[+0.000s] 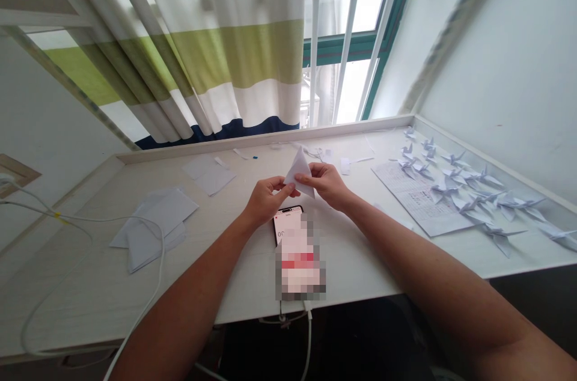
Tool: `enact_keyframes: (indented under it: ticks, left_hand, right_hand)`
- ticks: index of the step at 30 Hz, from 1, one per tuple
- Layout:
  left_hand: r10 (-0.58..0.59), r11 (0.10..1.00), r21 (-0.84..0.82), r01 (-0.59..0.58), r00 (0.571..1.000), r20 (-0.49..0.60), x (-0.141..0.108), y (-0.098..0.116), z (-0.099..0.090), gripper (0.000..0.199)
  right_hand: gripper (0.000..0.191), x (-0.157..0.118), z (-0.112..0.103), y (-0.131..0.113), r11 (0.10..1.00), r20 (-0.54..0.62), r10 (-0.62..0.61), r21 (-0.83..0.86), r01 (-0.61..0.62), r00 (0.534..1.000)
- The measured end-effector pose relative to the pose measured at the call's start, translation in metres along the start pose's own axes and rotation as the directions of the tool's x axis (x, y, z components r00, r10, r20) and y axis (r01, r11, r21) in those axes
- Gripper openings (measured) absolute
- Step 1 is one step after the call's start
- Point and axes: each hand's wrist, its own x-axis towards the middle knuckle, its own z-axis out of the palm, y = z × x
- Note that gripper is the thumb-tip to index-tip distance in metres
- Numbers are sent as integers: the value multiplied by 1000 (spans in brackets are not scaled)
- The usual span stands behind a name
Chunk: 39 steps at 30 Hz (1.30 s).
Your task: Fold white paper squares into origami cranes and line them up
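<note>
A small folded sheet of white paper [299, 167], triangular with its point upward, is held above the table between both hands. My left hand [269, 196] pinches its lower left edge, thumb in front. From the right, my right hand [328, 184] grips the same paper, its thumb pressed on the front face. Just below the hands lies a phone [293, 222] with its screen lit and partly blurred out. How the paper is folded behind the fingers is hidden.
Many folded paper cranes [469, 201] stand at the right, some on a printed sheet [419, 201]. Loose white paper [157, 219] lies at the left, with more sheets [210, 175] farther back. A white cable [161, 261] crosses the left side. Paper scraps [345, 166] lie near the back edge.
</note>
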Motion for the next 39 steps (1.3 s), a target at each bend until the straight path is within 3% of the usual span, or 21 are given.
enact_keyframes:
  ticks: [13, 23, 34, 39]
  left_hand:
    - [21, 1000, -11, -20, 1000, 14, 0, -1, -1, 43]
    - [-65, 996, -52, 72, 992, 112, -4, 2, -2, 40]
    - [-26, 1000, 10, 25, 992, 120, -5, 9, -3, 39]
    - [-34, 999, -3, 34, 990, 135, -5, 10, -4, 40]
  right_hand:
    - [40, -4, 0, -6, 1000, 67, -2, -29, 3, 998]
    - [42, -1, -4, -12, 996, -30, -85, -4, 85, 996]
    - [40, 0, -5, -14, 990, -125, -144, -30, 141, 982]
    - [37, 1, -8, -17, 989, -110, -148, -35, 145, 983]
